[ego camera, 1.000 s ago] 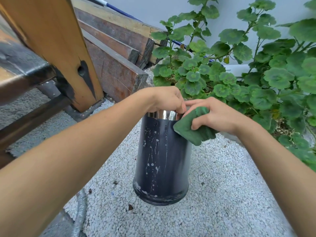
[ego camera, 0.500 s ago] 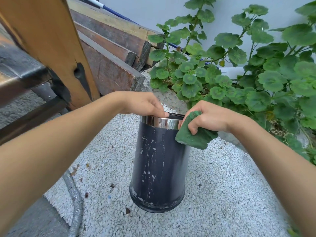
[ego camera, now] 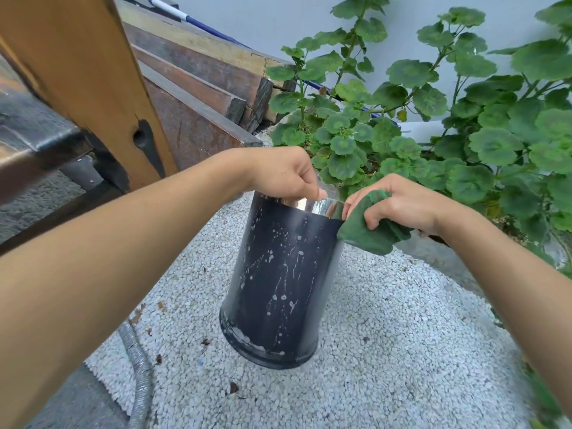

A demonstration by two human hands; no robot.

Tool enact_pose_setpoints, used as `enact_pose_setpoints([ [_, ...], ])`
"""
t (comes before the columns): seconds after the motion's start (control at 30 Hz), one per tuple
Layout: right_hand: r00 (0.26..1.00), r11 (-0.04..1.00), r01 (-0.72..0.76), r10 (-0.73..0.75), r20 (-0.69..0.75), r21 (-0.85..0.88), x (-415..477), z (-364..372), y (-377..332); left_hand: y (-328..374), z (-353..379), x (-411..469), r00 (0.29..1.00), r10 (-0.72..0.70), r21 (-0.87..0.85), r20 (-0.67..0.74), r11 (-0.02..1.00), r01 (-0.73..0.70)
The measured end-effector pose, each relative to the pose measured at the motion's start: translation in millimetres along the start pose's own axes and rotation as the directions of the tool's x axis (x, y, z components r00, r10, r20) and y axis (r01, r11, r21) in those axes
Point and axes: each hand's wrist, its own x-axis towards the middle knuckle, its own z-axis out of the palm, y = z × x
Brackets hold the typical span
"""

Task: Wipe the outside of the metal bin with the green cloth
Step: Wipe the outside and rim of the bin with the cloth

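The metal bin (ego camera: 278, 283) is a dark cylinder with a shiny chrome rim and pale splash marks down its side. It stands tilted on white gravel, leaning to the right at the top. My left hand (ego camera: 283, 173) grips the rim from above at the near left. My right hand (ego camera: 399, 204) holds the bunched green cloth (ego camera: 370, 230) against the bin's upper right edge, just under the chrome band. The bin's far side is hidden.
A leafy green plant (ego camera: 433, 125) crowds the right and back. Stacked wooden beams (ego camera: 198, 88) and a thick wooden post (ego camera: 89, 88) stand at the left. A grey corrugated hose (ego camera: 139, 370) runs along the gravel's left edge.
The bin has tipped from upright to leaning right. My left hand has closed more firmly over the rim. The cloth has stayed at the upper right edge.
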Motion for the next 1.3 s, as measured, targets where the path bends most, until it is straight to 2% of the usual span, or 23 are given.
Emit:
enact_pose_setpoints([
  [0.07,0.996,1.000,-0.016,0.016,-0.087,-0.002,-1,7,5,-6,5,5,0.999,-0.033,0.004,-0.033,0.999,0.033],
  [0.13,0.968,0.999,-0.024,0.015,-0.249,-0.036,-6,18,11,-13,9,8,0.996,-0.067,0.001,-0.061,0.998,0.067],
  [0.2,0.878,0.991,0.057,-0.106,-0.467,-0.118,-15,34,15,-18,11,13,0.992,-0.073,-0.027,-0.107,0.997,0.071],
  [0.27,0.736,0.965,0.157,-0.257,-0.626,-0.211,-21,51,15,-21,10,17,0.982,-0.092,-0.072,-0.166,0.994,0.081],
  [0.33,0.625,0.931,0.224,-0.363,-0.691,-0.287,-20,62,14,-23,7,21,0.976,-0.121,-0.118,-0.183,0.988,0.100],
  [0.43,0.566,0.907,0.243,-0.421,-0.709,-0.344,-9,69,11,-25,6,25,0.976,-0.143,-0.159,-0.166,0.980,0.117],
  [0.6,0.613,0.913,0.224,-0.404,-0.679,-0.341,9,94,15,-28,9,36,0.968,-0.155,-0.203,-0.199,0.972,0.114],
  [0.77,0.621,0.923,0.199,-0.379,-0.686,-0.330,12,109,26,-30,8,41,0.956,-0.206,-0.232,-0.207,0.960,0.157],
  [1.0,0.717,0.912,0.198,-0.385,-0.581,-0.360,-16,141,46,-30,7,44,0.953,-0.216,-0.266,-0.215,0.951,0.156],
  [1.3,0.845,0.944,0.153,-0.279,-0.456,-0.293,-74,201,77,-35,4,50,0.947,-0.223,-0.245,-0.232,0.955,0.165],
])
